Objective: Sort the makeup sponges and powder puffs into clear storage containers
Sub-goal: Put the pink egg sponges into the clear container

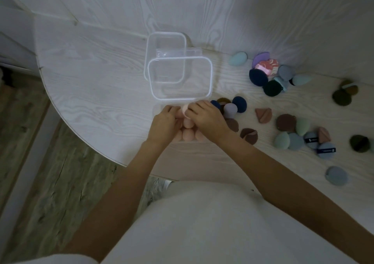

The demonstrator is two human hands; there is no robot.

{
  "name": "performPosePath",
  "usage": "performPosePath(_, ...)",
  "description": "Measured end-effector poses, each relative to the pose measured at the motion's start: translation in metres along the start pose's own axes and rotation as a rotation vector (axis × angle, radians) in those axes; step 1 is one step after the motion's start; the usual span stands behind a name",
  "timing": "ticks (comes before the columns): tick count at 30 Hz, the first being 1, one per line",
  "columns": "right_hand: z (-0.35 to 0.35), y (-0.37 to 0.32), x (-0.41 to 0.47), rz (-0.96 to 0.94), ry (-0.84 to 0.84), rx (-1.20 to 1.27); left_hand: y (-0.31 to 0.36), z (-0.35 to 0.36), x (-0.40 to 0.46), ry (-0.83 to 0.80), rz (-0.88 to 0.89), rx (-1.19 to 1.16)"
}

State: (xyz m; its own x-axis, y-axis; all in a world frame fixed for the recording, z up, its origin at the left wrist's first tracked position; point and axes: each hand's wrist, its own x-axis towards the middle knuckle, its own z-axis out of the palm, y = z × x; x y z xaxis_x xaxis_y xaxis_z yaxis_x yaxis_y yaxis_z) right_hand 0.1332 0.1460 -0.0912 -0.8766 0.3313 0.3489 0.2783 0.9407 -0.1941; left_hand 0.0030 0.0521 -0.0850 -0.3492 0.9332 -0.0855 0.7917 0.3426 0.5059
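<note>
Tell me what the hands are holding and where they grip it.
Both hands, left and right, hold a round pink puff by its edges over the pink sponges in the near container.

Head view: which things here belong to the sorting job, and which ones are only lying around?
Belong to the job:
- pink sponges in the nearest clear container
- left hand and right hand, both at a pink sponge
- two empty clear containers
- loose coloured puffs and sponges on the right

Only lying around:
- white table
- wooden floor
</note>
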Motion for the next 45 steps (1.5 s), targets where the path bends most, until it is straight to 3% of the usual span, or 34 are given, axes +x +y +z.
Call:
performPosePath(8,-0.016,-0.005,0.027,-0.02,-0.435,-0.267,-0.002,-0.003,-0.006,0.108,0.084,-0.026)
performPosePath(14,-0.009,-0.011,0.031,-0.039,-0.598,-0.473,-0.005,0.0,-0.003,0.079,-0.001,-0.008)
performPosePath(17,-0.008,-0.014,0.03,-0.017,-0.531,-0.444,-0.005,0.0,-0.004,0.071,-0.015,-0.019)
performPosePath(22,-0.007,-0.003,0.01,0.056,-0.167,-0.246,-0.005,0.002,-0.008,0.082,-0.008,-0.058)
performPosePath(29,-0.003,0.001,0.01,0.147,-0.171,-0.245,-0.005,-0.005,-0.008,0.178,0.048,-0.031)
performPosePath(37,-0.054,0.011,-0.013,0.339,-0.023,0.167,0.011,-0.024,-0.012,0.225,0.191,-0.121)
performPosePath(41,-0.101,0.025,-0.075,0.497,-0.065,0.179,0.063,-0.013,-0.008,0.166,0.372,-0.187)
performPosePath(45,-0.133,0.038,-0.164,0.771,0.007,0.135,0.139,0.034,0.003,-0.106,0.553,-0.166)
